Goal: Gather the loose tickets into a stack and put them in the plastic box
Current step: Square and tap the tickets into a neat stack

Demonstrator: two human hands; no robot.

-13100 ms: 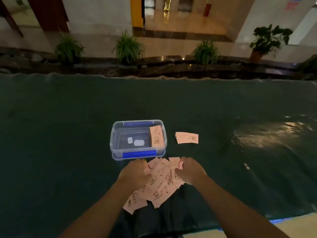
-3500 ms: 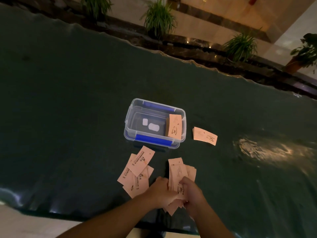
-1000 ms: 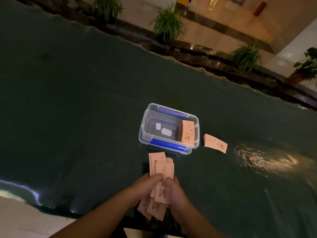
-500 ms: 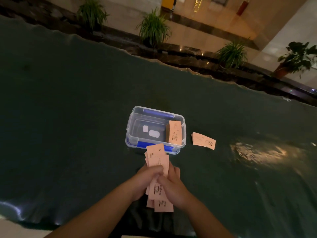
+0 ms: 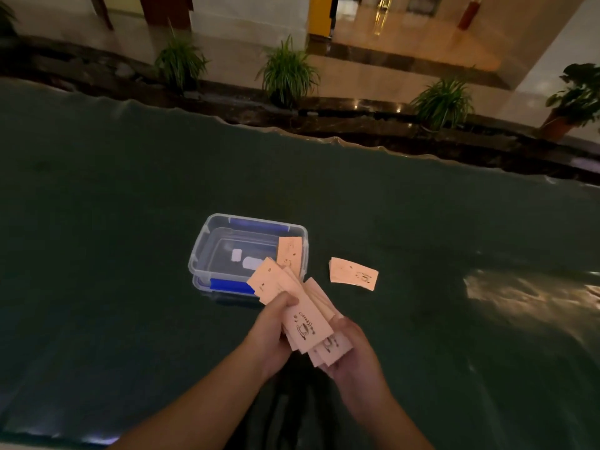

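A fanned bundle of pale pink tickets (image 5: 300, 311) is being held above a dark green tablecloth (image 5: 97, 254), just in front of the near edge of a clear plastic box (image 5: 207, 235). The top ticket is showing a coffee cup drawing and the word "COFFEE"; the smaller print is too blurred to read. The tickets underneath are mostly hidden, only their corners sticking out unevenly.

The left hand (image 5: 271, 336) is reaching in from the lower left, thumb pressing on top of the bundle, fingers closing beneath it. The right hand (image 5: 352, 350) is cupping the lower end of the bundle from below, its fingertips hidden under the paper. Both forearms are running out of the bottom of the view.

Inside the box, a small stack of tickets (image 5: 289, 256) is leaning against the right wall. Another short stack (image 5: 354, 274) is lying flat on the cloth just right of the box. Potted plants (image 5: 287, 73) are standing beyond the table's far edge.
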